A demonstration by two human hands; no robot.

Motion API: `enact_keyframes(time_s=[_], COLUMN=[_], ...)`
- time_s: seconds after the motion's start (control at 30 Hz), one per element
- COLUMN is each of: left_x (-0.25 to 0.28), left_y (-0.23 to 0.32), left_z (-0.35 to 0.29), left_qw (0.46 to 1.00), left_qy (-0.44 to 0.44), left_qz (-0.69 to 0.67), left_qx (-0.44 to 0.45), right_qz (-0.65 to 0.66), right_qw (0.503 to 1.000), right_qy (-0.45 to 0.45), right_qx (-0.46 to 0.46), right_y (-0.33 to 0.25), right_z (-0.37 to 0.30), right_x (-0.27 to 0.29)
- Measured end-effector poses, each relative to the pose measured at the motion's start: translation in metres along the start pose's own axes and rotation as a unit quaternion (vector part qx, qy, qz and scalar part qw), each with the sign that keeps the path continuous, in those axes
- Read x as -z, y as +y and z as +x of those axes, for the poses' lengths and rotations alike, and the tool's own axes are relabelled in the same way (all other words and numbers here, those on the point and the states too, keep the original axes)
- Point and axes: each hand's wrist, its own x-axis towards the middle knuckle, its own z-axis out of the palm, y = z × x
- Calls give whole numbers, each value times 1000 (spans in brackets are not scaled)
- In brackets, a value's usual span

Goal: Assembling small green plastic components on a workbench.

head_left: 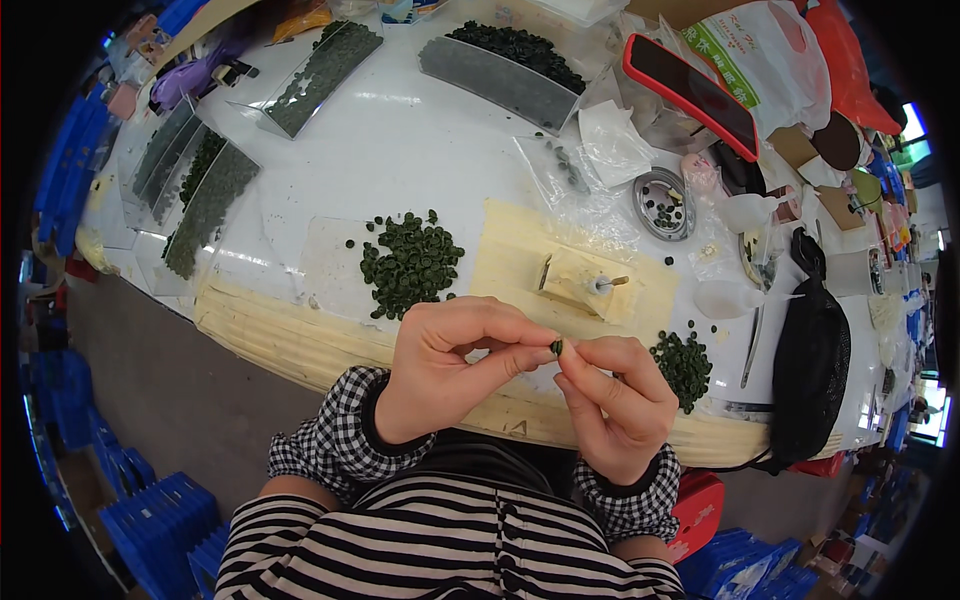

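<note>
My left hand (440, 365) pinches a small dark green round piece (556, 347) between thumb and forefinger. The fingertips of my right hand (622, 405) close on the same piece from the other side, just above the table's front edge. Beyond my left hand lies a large heap of small dark green round pieces (412, 262). A smaller heap of similar pieces (683, 370) is beside my right hand. Past both hands, a small block wrapped in yellowish tape (580, 285) carries an upright pin with a pale collar.
Clear bins of dark pieces (505, 75) stand at the back and left. On the right are a red-cased phone (690, 95), a round dish (663, 205), a squeeze bottle (728, 299), tweezers (752, 345) and a black mesh bag (810, 350). Blue crates (160, 530) stand on the floor.
</note>
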Motion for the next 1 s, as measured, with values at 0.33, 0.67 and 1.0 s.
enact_keyframes(time_s=[0.33,0.67,1.0], left_x=[-1,-2,5], left_y=[0,1,-8], left_z=[1,0,1], left_qw=[999,998,926], left_qy=[10,7,12], left_qz=[40,-52,-339], left_qx=[-29,20,169], right_qz=[18,13,-172], right_qw=[1000,1000,975], right_qy=[-9,4,86], right_qx=[-15,-16,-108], right_y=[0,0,8], right_z=[-2,0,35], right_x=[-1,-1,19])
